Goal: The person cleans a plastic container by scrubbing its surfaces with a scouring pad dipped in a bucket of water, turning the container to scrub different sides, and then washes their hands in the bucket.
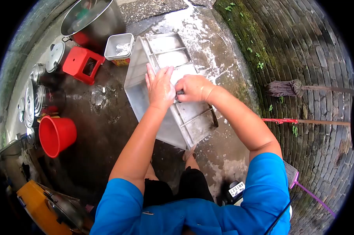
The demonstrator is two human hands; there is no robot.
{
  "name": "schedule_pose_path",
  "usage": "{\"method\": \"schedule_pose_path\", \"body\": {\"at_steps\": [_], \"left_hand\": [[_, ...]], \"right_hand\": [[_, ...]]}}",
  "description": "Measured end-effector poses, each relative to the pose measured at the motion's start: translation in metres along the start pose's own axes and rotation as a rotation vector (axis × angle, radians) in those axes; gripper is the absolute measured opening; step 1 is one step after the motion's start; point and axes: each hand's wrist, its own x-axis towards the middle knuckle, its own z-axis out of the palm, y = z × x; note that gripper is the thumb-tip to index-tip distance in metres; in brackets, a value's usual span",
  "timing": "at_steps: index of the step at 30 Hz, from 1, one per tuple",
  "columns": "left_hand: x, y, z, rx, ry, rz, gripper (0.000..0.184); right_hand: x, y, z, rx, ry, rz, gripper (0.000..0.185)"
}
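Grey crate (170,58) is parked on the wet floor (112,129), its ribbed side pressed by a pretty much flat left hand (161,88); some dark, barely visible scrubber (179,94) is pinched in the right hand (193,88).

1. I am spreading my left hand (160,87) along the edge of the pale, ribbed box (140,92), fingers pointing away from me.
2. My right hand (194,88) is curling over a small dark scrubber (179,93), just beside my left.
3. The box is standing tilted in front of my feet, its ribbed side facing up and right.
4. White suds (181,21) are spreading over the wet ground beyond it.
5. To the left, a red bucket (67,133), a red stool (72,58) and a big pot (106,27) are standing.
6. A mop (283,88) is leaning on the brick wall (314,51) at right.
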Motion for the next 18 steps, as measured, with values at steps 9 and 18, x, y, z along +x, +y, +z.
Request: {"method": "schedule_pose_path", "body": {"at_steps": [9, 18], "left_hand": [[-0.009, -0.004, -0.005, 0.036, -0.042, -0.027, 0.055], [-0.001, 0.006, 0.0, 0.025, -0.068, -0.014, 0.059]], "right_hand": [[-0.075, 0.001, -0.011, 0.074, 0.198, 0.31, 0.022], [-0.074, -0.05, 0.063, 0.03, 0.464, 0.697, 0.011]]}}
